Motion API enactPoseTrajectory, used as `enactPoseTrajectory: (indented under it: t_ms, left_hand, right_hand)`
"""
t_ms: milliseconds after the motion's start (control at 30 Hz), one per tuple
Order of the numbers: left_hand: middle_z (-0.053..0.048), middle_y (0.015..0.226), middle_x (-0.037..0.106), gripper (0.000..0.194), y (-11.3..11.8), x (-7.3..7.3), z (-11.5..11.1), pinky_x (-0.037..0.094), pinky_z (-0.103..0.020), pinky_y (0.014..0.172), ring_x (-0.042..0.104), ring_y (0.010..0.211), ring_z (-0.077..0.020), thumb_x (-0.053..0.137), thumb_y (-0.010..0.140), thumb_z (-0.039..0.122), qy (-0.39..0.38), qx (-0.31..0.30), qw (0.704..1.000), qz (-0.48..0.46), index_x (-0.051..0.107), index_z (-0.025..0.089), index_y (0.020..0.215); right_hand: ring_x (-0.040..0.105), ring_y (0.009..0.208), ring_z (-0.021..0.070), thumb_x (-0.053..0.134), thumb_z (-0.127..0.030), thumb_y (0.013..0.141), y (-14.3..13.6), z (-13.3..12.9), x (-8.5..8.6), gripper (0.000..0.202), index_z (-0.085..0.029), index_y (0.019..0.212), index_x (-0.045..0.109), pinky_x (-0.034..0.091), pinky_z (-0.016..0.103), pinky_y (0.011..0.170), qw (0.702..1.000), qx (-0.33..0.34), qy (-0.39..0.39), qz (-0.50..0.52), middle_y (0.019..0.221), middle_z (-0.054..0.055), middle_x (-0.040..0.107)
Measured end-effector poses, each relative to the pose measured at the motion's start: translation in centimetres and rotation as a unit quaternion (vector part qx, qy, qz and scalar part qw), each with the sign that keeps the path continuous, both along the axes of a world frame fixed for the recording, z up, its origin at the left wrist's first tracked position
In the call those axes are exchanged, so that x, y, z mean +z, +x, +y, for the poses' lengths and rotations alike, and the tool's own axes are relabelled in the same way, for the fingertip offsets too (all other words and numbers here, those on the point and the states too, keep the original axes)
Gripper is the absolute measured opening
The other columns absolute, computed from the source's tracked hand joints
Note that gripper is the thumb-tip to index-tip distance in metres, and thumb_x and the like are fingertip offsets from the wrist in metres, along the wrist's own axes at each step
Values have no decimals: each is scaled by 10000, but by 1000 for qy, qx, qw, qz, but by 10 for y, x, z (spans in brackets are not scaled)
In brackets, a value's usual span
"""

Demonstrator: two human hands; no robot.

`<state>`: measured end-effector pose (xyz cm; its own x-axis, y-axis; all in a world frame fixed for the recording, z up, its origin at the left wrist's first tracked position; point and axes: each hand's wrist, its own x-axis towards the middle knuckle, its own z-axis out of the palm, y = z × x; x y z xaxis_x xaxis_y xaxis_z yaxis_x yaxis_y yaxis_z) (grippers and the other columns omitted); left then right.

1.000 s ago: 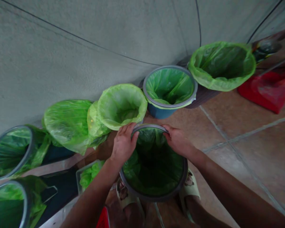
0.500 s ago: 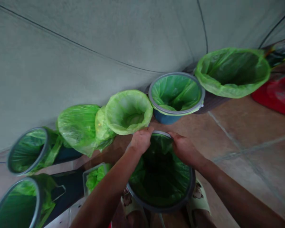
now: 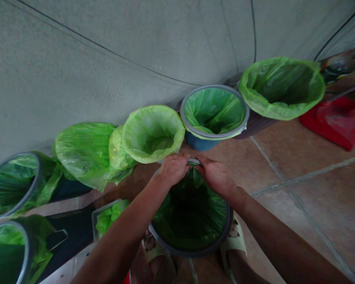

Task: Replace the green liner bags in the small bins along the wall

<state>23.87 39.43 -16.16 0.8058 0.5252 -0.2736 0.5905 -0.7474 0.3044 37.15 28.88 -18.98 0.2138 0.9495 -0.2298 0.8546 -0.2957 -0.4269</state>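
A round trash bin point(image 3: 195, 252) with a grey rim stands between my feet, lined with a green plastic bag point(image 3: 214, 207). Its inside is dark, so the bottom cannot be made out. At the far edge of the rim, my left hand point(image 3: 174, 169) is closed over the left part. My right hand point(image 3: 215, 175) grips the same edge just to the right, thumb on the inner side. Only a short stretch of rim shows between the two hands. Just beyond them are a bin with a pale green liner point(image 3: 154, 136) and a blue bin point(image 3: 202, 142) with a grey ring.
Along the grey wall point(image 3: 106, 79) are another lined bin point(image 3: 284, 108) and a bulging green bag point(image 3: 83, 157). Two bins lie tipped at the left, one with a grey rim point(image 3: 37, 185). A clear box point(image 3: 94, 221) holds green bags. A red object point(image 3: 334, 122) lies right.
Both hands have slid closer together along the far edge of the bin's rim. The view has shifted slightly, so the surroundings appear farther left.
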Motion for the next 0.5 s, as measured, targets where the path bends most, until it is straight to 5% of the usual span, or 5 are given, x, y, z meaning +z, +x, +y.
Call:
enactPoseTrajectory:
  t_ms: [267,500]
  left_hand:
    - [-76,942,688,197,-4,-16,9,468,-334,844,645,924,-224,470,887,179,9,-57,998,-7,602,184,1032]
    - [-62,975,682,237,-2,-11,9,471,-318,868,638,957,-208,449,895,191,17,-63,998,18,584,194,1090]
  right_hand:
    - [675,833,217,416,-198,937,1,0,6,251,-143,1119,579,459,286,755,999,27,-31,-29,948,129,717]
    - [674,884,234,408,-185,940,-1,1,14,270,-138,1143,580,463,311,794,998,21,-53,-22,970,139,715]
